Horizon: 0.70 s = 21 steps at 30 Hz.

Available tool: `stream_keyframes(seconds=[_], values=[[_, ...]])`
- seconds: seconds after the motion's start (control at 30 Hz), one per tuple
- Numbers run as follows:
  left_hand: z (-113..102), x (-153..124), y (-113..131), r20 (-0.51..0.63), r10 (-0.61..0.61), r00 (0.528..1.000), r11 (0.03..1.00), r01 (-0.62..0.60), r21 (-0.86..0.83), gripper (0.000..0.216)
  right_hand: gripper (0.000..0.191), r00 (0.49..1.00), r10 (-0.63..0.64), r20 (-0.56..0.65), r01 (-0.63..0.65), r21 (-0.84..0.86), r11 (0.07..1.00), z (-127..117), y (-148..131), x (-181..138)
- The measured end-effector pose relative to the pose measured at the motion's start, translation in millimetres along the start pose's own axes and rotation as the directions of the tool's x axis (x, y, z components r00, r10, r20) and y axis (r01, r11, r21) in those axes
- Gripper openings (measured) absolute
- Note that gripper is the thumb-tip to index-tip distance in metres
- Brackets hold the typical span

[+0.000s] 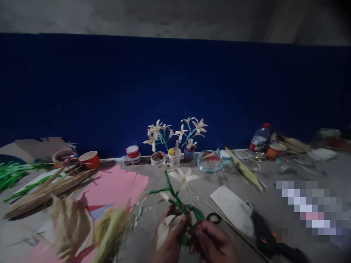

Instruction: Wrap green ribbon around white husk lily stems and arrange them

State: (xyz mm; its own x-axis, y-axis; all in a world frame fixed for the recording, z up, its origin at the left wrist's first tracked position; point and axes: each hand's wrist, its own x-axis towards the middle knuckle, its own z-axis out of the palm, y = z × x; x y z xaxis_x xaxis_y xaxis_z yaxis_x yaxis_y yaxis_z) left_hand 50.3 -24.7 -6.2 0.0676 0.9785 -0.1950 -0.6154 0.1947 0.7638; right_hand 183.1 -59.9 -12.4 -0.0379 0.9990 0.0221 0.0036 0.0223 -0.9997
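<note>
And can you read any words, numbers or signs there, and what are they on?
No, I can't read any.
Bottle: label too blurred.
Red-and-white jar: markings too small.
White cup: marks too blurred.
Blue cup: print too small.
Red tub beside the bottle: print too blurred.

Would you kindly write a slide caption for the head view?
Two hands meet at a green branching stem with pale flowers above a cluttered grey table.

Grey wall (153, 18), blue panel (170, 84) (dimly lit), tabletop (141, 241)
</note>
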Motion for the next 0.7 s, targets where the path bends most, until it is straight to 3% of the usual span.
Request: stream_keyframes(seconds=[0.07, 0.13, 0.23, 0.3, 0.37, 0.53, 0.7], values=[[-3, 3, -1, -0.061, 0.030, 0.998, 0.998, -0.033, -0.046, 0.035, 0.035, 0.986, -0.147, -0.079, 0.125, -0.235, 0.964, -26, 6, -6], [-8, 7, 0, -0.103, 0.061, 0.993, 0.993, -0.071, -0.096, 0.035, 0.024, 0.941, -0.317, -0.118, 0.217, -0.506, 0.835, -69, 12, -17], [-13, 12, 5, -0.150, 0.093, 0.984, 0.981, -0.116, -0.154, 0.039, 0.019, 0.860, -0.458, -0.226, 0.104, -0.800, 0.591, -147, 20, -41], [-13, 13, 11, -0.172, 0.048, 0.984, 0.984, -0.077, -0.163, 0.044, 0.028, 0.891, -0.368, -0.265, -0.055, -0.869, 0.493, -191, 21, -57], [-9, 11, 18, -0.207, -0.019, 0.978, 0.986, -0.016, -0.165, 0.052, 0.039, 0.935, -0.263, -0.238, -0.126, -0.915, 0.382, -218, 20, -68], [-4, 6, 25, -0.144, -0.052, 0.988, 0.990, 0.031, -0.139, 0.039, 0.047, 0.992, -0.084, -0.090, -0.064, -0.960, 0.271, -227, 24, -66], [-17, 12, 13, -0.139, 0.082, 0.987, 0.994, -0.091, -0.054, 0.030, 0.040, 0.989, -0.140, -0.044, 0.006, -0.941, 0.338, -231, 35, -58]])
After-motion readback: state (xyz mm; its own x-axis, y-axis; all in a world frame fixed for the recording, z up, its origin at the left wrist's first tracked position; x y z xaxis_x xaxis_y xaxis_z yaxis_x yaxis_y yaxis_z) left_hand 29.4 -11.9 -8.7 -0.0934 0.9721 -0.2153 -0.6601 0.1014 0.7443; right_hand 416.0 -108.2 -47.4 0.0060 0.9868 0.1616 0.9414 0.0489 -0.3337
